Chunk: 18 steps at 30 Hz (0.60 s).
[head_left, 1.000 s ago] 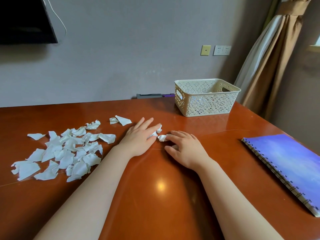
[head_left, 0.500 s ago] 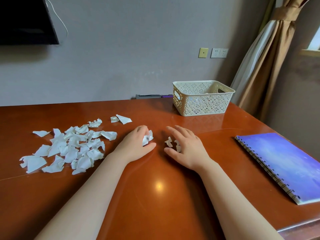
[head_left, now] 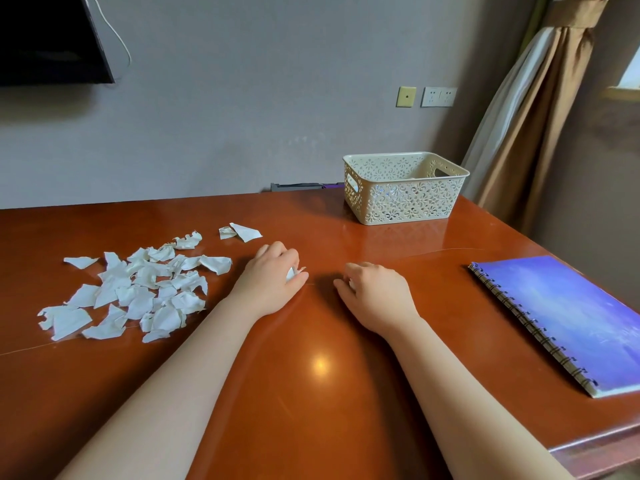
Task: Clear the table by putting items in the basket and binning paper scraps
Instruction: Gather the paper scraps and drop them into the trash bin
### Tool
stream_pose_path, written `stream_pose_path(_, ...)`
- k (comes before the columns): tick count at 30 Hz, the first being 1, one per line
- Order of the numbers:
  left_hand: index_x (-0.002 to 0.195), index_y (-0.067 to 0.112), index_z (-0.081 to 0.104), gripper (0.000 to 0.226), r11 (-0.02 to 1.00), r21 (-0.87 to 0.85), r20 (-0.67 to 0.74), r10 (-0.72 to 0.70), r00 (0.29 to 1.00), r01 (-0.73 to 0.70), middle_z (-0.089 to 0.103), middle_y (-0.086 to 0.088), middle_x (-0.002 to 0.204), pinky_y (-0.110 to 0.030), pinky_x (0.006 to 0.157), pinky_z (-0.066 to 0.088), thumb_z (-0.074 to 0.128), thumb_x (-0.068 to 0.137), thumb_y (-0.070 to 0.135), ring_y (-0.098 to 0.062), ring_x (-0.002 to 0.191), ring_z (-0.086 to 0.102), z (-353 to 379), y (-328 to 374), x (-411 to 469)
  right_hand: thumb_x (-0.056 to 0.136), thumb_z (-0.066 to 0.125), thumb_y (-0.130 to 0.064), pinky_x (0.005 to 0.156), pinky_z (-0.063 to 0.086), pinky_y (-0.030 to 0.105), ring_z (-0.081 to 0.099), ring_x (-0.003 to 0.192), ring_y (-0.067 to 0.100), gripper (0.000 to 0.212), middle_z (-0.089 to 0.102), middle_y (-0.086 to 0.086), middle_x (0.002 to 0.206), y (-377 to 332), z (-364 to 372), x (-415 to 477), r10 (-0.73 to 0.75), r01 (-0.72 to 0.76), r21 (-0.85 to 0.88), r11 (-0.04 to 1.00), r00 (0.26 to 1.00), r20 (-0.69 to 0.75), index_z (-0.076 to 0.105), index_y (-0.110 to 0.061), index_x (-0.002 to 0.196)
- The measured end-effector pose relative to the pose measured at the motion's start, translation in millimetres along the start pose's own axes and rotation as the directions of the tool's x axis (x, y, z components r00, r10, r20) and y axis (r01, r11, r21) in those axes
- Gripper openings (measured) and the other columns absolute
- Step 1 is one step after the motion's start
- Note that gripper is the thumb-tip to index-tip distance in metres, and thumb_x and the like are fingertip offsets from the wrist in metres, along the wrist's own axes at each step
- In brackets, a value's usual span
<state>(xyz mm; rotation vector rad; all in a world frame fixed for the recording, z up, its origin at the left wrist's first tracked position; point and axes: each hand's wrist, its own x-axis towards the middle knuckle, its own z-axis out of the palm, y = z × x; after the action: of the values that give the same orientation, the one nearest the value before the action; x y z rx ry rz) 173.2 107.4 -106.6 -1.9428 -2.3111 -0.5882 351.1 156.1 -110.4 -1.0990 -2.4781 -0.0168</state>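
Both hands have curled up since half a sec ago, and the loose bits that lay between them are off the desk [head_left: 311,403]. Left hand [head_left: 273,282] is clenched round a paper scrap [head_left: 293,272], white poking out by the thumb. Right hand [head_left: 379,297] is knuckles-up, fingers tucked under; whether it's grasping anything, can't tell. Scrap pile [head_left: 138,292] sits left of centre. Basket [head_left: 405,199] is at the far edge, notebook [head_left: 571,317] along the right edge.

**Scraps heaped left, notebook right**

Torn white paper scraps [head_left: 138,292] lie heaped on the left, with two strays [head_left: 242,232] just beyond. The left hand [head_left: 273,282] pinches one crumpled scrap [head_left: 294,271]. A cream lattice basket [head_left: 405,199] stands upright at the far edge. A blue spiral notebook [head_left: 571,317] lies flat.
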Motion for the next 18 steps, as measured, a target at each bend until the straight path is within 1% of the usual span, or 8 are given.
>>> stream_pose_path(3, 0.11, 0.018, 0.056, 0.034, 0.998, 0.056, -0.043, -0.003, 0.999, 0.006, 0.058, 0.001, 0.11, -0.022, 0.079, 0.047, 0.041, 0.095, 0.044, -0.014, 0.098, 0.054, -2.6, 2.6, -1.6, 0.093, 0.046, -0.04, 0.054, 0.031, 0.027, 0.042, 0.061, 0.022, 0.044, 0.038, -0.006, 0.058, 1.3, -0.9, -0.1, 0.044, -0.044, 0.004, 0.999, 0.999, 0.005, 0.028, -0.019, 0.058)
stream_pose_path(7, 0.111, 0.018, 0.059, 0.039, 0.993, 0.107, -0.052, -0.042, 0.998, 0.047, 0.064, 0.0, 0.106, -0.023, 0.077, 0.049, 0.04, 0.094, 0.048, -0.018, 0.096, 0.06, -3.5, 3.0, -1.9, 0.092, 0.047, -0.037, 0.05, 0.031, 0.025, 0.045, 0.056, 0.023, 0.04, 0.042, -0.003, 0.056, 1.3, -0.4, 0.7, 0.052, -0.052, 0.023, 0.998, 0.999, -0.004, 0.038, -0.015, 0.059)
stream_pose_path(9, 0.11, 0.018, 0.059, 0.039, 0.993, 0.096, -0.043, -0.059, 0.997, 0.063, 0.064, -0.001, 0.106, -0.024, 0.077, 0.05, 0.041, 0.093, 0.049, -0.018, 0.095, 0.061, -2.7, 2.6, -1.3, 0.092, 0.047, -0.036, 0.048, 0.028, 0.025, 0.044, 0.053, 0.022, 0.041, 0.04, -0.004, 0.053, 0.9, -0.2, 0.3, 0.041, -0.04, 0.015, 0.999, 0.999, -0.027, 0.039, -0.015, 0.058)
stream_pose_path(10, 0.106, 0.018, 0.06, 0.037, 0.994, 0.087, -0.037, -0.067, 0.997, 0.07, 0.064, 0.0, 0.104, -0.024, 0.075, 0.05, 0.042, 0.093, 0.048, -0.018, 0.092, 0.061, -2.3, 2.5, -0.6, 0.092, 0.047, -0.035, 0.047, 0.026, 0.024, 0.043, 0.053, 0.022, 0.04, 0.041, -0.003, 0.053, 0.8, -0.4, -0.1, 0.038, -0.038, 0.005, 0.999, 0.998, -0.044, 0.04, -0.015, 0.058)
stream_pose_path(12, 0.09, 0.019, 0.057, 0.029, 0.994, 0.066, -0.032, -0.081, 0.996, 0.083, 0.064, -0.001, 0.094, -0.021, 0.067, 0.049, 0.042, 0.094, 0.044, -0.015, 0.08, 0.058, -2.0, 1.9, 0.5, 0.093, 0.046, -0.034, 0.045, 0.022, 0.024, 0.041, 0.053, 0.024, 0.038, 0.041, -0.002, 0.055, 0.0, -1.8, -0.8, 0.042, -0.044, -0.018, 0.999, 0.997, -0.067, 0.042, -0.014, 0.06)
stream_pose_path(14, 0.078, 0.018, 0.053, 0.03, 0.994, 0.052, -0.032, -0.092, 0.995, 0.093, 0.06, 0.0, 0.08, -0.016, 0.057, 0.041, 0.043, 0.095, 0.04, -0.014, 0.068, 0.054, -1.9, 1.3, 1.1, 0.094, 0.043, -0.033, 0.044, 0.02, 0.024, 0.041, 0.055, 0.024, 0.039, 0.041, -0.001, 0.058, -1.2, -2.4, -1.5, 0.049, -0.052, -0.046, 0.998, 0.997, -0.054, 0.039, -0.015, 0.06)
stream_pose_path(16, 0.075, 0.019, 0.051, 0.029, 0.994, 0.007, -0.041, -0.108, 0.993, 0.108, 0.054, 0.002, 0.074, -0.015, 0.054, 0.037, 0.044, 0.094, 0.039, -0.014, 0.066, 0.053, -2.9, 1.6, -1.1, 0.095, 0.04, -0.033, 0.045, 0.02, 0.025, 0.041, 0.056, 0.023, 0.044, 0.038, -0.003, 0.056, -2.6, -2.2, -3.3, 0.052, -0.054, -0.058, 0.997, 0.998, -0.036, 0.03, -0.017, 0.055)
stream_pose_path(18, 0.076, 0.019, 0.052, 0.027, 0.991, -0.059, -0.064, -0.127, 0.99, 0.123, 0.053, 0.004, 0.074, -0.016, 0.056, 0.039, 0.045, 0.094, 0.038, -0.015, 0.07, 0.054, -4.0, 3.2, -6.3, 0.094, 0.041, -0.031, 0.044, 0.02, 0.024, 0.04, 0.055, 0.024, 0.047, 0.032, -0.005, 0.052, -3.5, -2.9, -5.3, 0.062, -0.063, -0.035, 0.997, 0.997, -0.035, 0.024, -0.018, 0.053)
